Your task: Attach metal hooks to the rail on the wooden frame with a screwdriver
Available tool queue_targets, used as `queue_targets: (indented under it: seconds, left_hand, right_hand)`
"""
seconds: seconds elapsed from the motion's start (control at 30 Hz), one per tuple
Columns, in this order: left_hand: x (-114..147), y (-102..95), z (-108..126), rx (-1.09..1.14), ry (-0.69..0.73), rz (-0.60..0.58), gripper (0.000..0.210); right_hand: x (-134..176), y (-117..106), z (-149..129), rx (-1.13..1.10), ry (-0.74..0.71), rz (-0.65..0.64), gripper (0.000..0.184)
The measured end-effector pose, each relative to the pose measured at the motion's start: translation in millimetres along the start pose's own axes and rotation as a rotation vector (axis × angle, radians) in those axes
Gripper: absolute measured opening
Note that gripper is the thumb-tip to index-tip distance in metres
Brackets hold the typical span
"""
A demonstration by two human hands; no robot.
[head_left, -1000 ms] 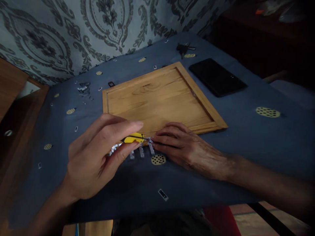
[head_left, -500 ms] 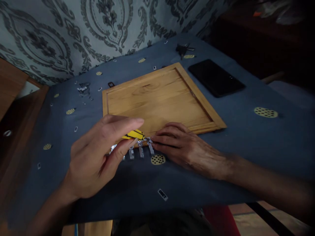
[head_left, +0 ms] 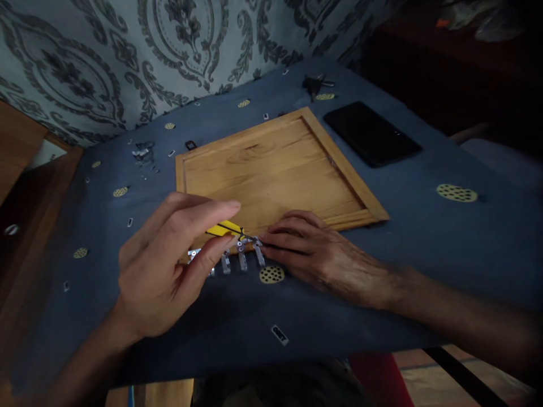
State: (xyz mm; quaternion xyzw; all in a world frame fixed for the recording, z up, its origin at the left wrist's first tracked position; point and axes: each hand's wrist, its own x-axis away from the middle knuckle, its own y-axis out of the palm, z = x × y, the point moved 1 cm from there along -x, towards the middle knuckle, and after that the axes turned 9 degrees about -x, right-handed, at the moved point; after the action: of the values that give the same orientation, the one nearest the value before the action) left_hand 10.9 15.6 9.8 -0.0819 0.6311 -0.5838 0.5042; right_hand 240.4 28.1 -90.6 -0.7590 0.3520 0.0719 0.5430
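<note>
My left hand (head_left: 169, 271) is closed around a screwdriver with a yellow and black handle (head_left: 226, 228), gripped between thumb and fingers. Its thin shaft points right, to the top of the rightmost metal hook (head_left: 259, 253). Fingers bent together, my right hand (head_left: 318, 254) rests over the near edge of a framed wooden board (head_left: 271, 175). Its fingertips press at that same hook; the thumb is hidden. Several similar silvery hooks sit in a row along this edge, partly covered by my left hand.
A black tablet (head_left: 371, 134) lies right of the board, with a dark tool like pliers (head_left: 316, 85) behind it. Small metal parts in clear plastic (head_left: 144, 152) lie at the far left. The blue patterned tablecloth (head_left: 220, 333) reaches the wall.
The screwdriver handle has shifted slightly left and turned in my left fingers, showing more of its shaft. My left hand has moved slightly left; my right hand stays in place.
</note>
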Motion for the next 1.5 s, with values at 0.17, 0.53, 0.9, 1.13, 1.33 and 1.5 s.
queue_targets:
  seconds: [0.17, 0.53, 0.9, 1.13, 1.33, 1.5]
  left_hand:
    - [-0.2, -1.4, -0.5, 0.042, -0.019, -0.052, 0.031]
    - [0.4, 2.2, -4.5, 0.066, 0.036, 0.021, 0.032]
    - [-2.0, -3.5, 0.7, 0.036, 0.005, -0.058, 0.031]
    - [-4.7, -3.4, 3.0, 0.069, 0.027, -0.065, 0.026]
    - [-0.4, -3.8, 0.9, 0.023, -0.002, -0.039, 0.032]
    - [-4.6, -6.0, 5.0, 0.036, 0.023, -0.097, 0.027]
  right_hand:
    - [0.1, -0.5, -0.3, 0.0, -0.004, -0.005, 0.029]
    - [0.0, 0.5, 0.6, 0.003, -0.007, 0.014, 0.027]
    - [-0.1, 0.2, -0.2, -0.002, 0.013, -0.007, 0.029]
    - [-0.4, -0.2, -0.5, 0.008, 0.003, 0.006, 0.027]
    - [0.9, 2.0, 1.2, 0.003, 0.0, 0.012, 0.027]
    - [1.6, 2.4, 1.9, -0.009, 0.011, 0.001, 0.028]
